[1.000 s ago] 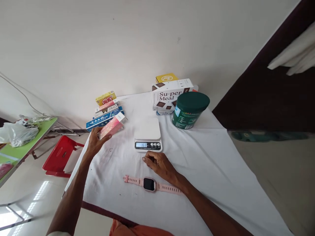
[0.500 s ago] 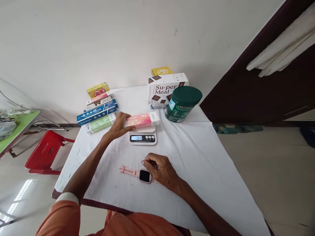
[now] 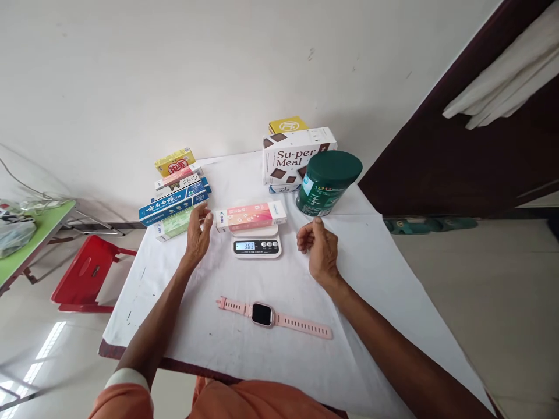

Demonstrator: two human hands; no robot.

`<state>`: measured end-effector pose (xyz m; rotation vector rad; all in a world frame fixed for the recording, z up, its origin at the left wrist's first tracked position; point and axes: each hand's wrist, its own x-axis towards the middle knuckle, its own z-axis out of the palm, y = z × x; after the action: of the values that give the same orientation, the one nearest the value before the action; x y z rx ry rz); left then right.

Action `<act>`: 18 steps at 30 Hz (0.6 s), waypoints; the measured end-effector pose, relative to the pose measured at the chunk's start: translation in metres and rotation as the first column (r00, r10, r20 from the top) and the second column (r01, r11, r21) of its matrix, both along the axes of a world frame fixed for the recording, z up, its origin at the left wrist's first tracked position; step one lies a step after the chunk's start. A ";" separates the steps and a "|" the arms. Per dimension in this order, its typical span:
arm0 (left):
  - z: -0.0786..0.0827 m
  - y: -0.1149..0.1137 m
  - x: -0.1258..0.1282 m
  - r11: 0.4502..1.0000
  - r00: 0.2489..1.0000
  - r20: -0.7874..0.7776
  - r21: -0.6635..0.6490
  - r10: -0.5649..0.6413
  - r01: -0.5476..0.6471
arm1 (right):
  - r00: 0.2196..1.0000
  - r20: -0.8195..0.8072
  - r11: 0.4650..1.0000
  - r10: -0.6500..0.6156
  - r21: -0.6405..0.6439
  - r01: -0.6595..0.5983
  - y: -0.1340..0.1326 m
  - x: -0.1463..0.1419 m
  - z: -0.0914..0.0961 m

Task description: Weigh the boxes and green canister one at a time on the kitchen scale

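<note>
A pink-and-white toothpaste box lies across the platform of a small white digital scale, whose lit display shows digits. My left hand has its thumb and fingers apart, just left of that box and against the near end of a green toothpaste box; whether it touches the green one I cannot tell. To the right of the scale, my right hand is curled into a loose fist with nothing visible in it. A pink smartwatch lies stretched out in front of the scale.
Behind the green box stand a blue toothpaste box, other slim boxes and a yellow box. A dark green tub stands before a white Su-per Meal box at the back right. A red chair is left of the white-covered table.
My left hand has let go of the pink toothpaste box on the scale and moved left to the green one. My right hand has risen from the smartwatch towards the tub.
</note>
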<state>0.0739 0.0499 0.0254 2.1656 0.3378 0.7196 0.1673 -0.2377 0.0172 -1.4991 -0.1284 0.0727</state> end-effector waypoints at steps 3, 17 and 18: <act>-0.025 0.001 -0.005 0.994 0.998 -0.007 -0.085 0.068 -0.069 | 0.999 -0.021 0.998 0.039 -0.041 -0.039 0.001 -0.003 -0.013; -0.029 0.009 -0.012 0.995 0.996 -0.062 -0.072 0.066 -0.071 | 0.997 -0.006 0.991 0.075 -0.107 -0.075 -0.015 -0.003 -0.014; -0.029 0.009 -0.013 0.996 0.996 -0.065 -0.060 0.064 -0.068 | 0.997 -0.012 0.991 0.072 -0.110 -0.072 -0.017 -0.004 -0.015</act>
<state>0.0614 0.0592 -0.0034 2.1293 0.4605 0.6695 0.1637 -0.2544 0.0025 -1.6049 -0.1742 0.1461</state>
